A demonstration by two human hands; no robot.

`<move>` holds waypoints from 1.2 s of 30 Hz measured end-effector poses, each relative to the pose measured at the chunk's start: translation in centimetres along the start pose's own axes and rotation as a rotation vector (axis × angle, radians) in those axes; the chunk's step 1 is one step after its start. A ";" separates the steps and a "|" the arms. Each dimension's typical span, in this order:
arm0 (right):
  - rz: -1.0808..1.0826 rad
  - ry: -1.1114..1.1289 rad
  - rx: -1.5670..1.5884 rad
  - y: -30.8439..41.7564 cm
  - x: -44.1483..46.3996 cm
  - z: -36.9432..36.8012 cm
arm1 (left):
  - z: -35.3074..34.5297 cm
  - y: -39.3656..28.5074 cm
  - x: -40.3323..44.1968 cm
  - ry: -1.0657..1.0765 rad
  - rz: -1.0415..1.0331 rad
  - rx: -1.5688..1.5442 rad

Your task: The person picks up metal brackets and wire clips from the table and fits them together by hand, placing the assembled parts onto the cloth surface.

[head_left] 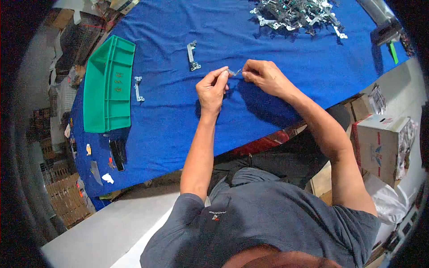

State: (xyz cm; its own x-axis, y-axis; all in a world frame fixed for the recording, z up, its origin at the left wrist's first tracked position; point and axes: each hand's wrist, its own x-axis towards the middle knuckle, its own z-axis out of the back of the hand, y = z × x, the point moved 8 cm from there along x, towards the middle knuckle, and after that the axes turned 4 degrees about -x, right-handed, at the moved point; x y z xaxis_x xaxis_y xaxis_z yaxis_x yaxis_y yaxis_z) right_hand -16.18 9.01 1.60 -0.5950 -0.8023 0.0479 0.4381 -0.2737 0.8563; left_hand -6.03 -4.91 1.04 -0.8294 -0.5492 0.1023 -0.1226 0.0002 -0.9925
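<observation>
Over the blue cloth, my left hand [211, 91] pinches a small grey metal piece [232, 72] between thumb and forefinger. My right hand [266, 77] is closed in a pinch at the right end of that piece; what its fingertips grip is too small to make out. A silvery bracket with dark ends [191, 56] lies just beyond my left hand. Farther left, a second, whiter bracket [139, 89] rests beside the green plastic tray [87, 85].
A large heap of metal and black brackets [297, 15] sits at the far right of the blue cloth [165, 134]. Near the left edge lie a black phone-like object [117, 155] and white scraps [107, 178]. A cardboard box [377, 145] stands off the table at right.
</observation>
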 end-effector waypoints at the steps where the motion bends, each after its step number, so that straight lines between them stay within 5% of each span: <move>1: 0.000 -0.002 -0.001 0.1 0.0 0.2 | 0.0 -0.1 0.0 0.002 -0.001 -0.001; 13: -0.239 0.208 0.770 -1.7 -0.1 -1.5 | -0.3 -0.6 -0.4 0.034 -0.048 0.136; 22: -0.217 0.157 0.571 -1.0 0.3 -1.1 | -0.7 -0.8 -0.6 0.049 -0.094 0.200; 27: -0.187 -0.087 0.663 -1.5 1.0 1.0 | -0.5 -0.5 -0.2 0.026 -0.029 0.164; 30: -0.210 0.007 0.525 -1.1 0.5 0.8 | 0.6 0.4 0.3 -0.088 0.063 -0.124; 36: -0.163 0.059 0.358 0.1 0.1 -0.1 | 0.7 0.8 0.6 -0.046 0.121 -0.057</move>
State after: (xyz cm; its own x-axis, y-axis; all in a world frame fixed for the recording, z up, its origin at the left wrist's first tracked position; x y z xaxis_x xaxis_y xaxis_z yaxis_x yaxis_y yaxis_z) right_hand -16.12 8.88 1.69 -0.5933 -0.7954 -0.1237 0.0725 -0.2058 0.9759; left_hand -6.25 -5.83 0.29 -0.8144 -0.5799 -0.0227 -0.0546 0.1154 -0.9918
